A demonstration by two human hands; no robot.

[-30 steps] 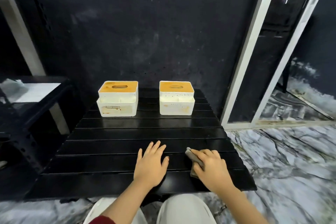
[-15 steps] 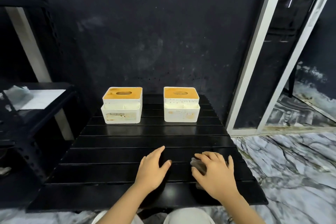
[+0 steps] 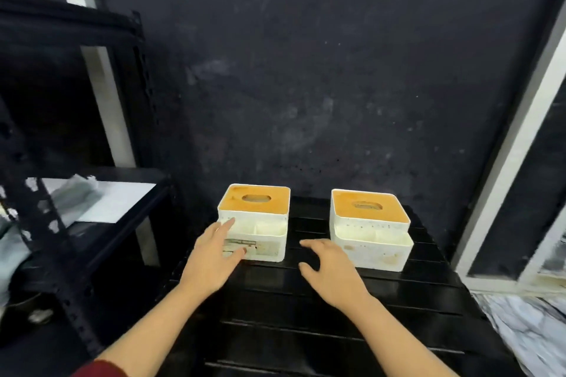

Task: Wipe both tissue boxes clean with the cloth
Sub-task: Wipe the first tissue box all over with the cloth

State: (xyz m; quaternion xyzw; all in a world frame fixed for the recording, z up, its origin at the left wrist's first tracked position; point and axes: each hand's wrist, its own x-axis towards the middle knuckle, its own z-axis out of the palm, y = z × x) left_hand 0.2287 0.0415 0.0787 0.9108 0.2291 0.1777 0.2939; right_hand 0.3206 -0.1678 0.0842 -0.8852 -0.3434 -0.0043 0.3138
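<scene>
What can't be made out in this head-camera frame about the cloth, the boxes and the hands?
- Cloth: not visible anywhere; whether the right hand covers it cannot be told.
- Left white tissue box with orange lid: its front left corner is hidden by the left hand; label print too blurred to read.
- Right white tissue box with orange lid: contents hidden by the lid.

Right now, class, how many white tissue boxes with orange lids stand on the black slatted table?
2: the left white tissue box by the left hand, the right white tissue box beside the right hand.
</scene>
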